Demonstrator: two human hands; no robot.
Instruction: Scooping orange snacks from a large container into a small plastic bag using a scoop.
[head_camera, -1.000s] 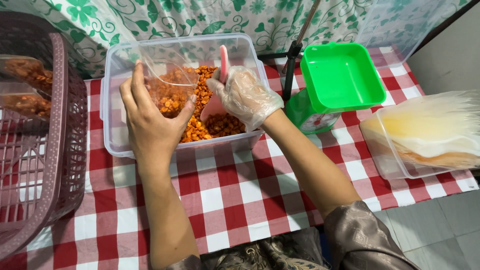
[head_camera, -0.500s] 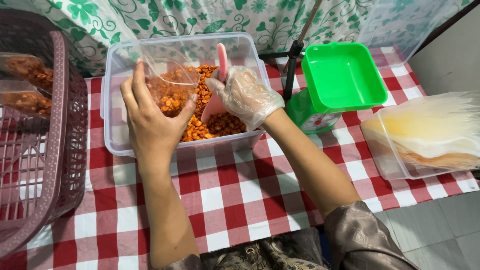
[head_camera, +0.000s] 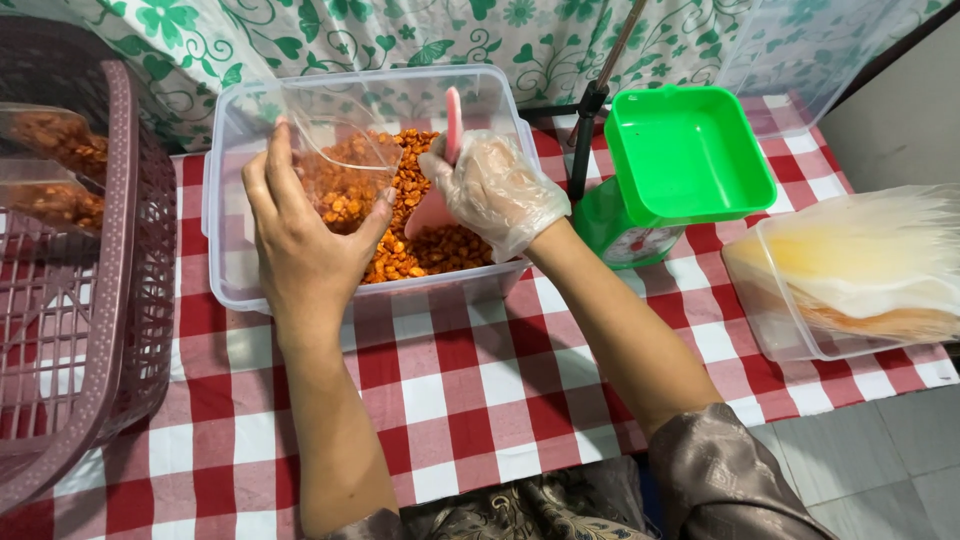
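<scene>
A clear plastic tub (head_camera: 232, 290) at the table's centre holds orange snack pieces (head_camera: 430, 250). My left hand (head_camera: 300, 240) grips a clear plastic bag (head_camera: 345, 165) partly filled with the same snack, its mouth held wide over the tub. My right hand (head_camera: 497, 190), in a thin transparent glove, holds a pink scoop (head_camera: 446, 165) with its blade down among the snack pieces beside the bag.
A green kitchen scale (head_camera: 685, 160) stands right of the tub, with a black pole (head_camera: 590, 120) between them. At far right is a clear container of stacked plastic bags (head_camera: 860, 270). A maroon basket (head_camera: 70, 300) with filled bags sits at left. A red-checked cloth (head_camera: 470, 390) covers the table.
Almost nothing has moved. Both hands stay at the tub, with the bag and scoop in much the same places.
</scene>
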